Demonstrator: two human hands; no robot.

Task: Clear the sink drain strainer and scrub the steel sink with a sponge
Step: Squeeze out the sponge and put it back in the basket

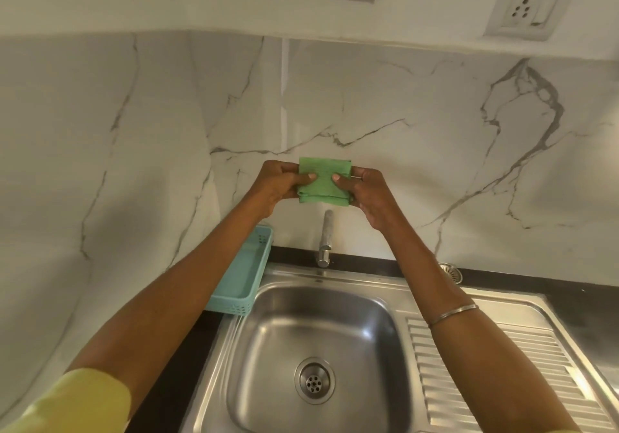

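Note:
A folded green scrub sponge (324,181) is held up in front of the marble wall, well above the tap. My left hand (281,183) grips its left edge, thumb on the front. My right hand (363,186) grips its right edge the same way. Below, the steel sink (268,342) has a bare basin. Its drain (315,380) shows open holes at the bottom centre. A round steel strainer (450,271) lies on the black counter behind the drainboard, to the right of my right forearm.
A steel tap (325,238) comes out of the wall below the sponge. A light blue plastic tray (243,275) stands left of the sink. The ribbed drainboard (502,375) lies to the right. A wall socket (526,8) sits at upper right.

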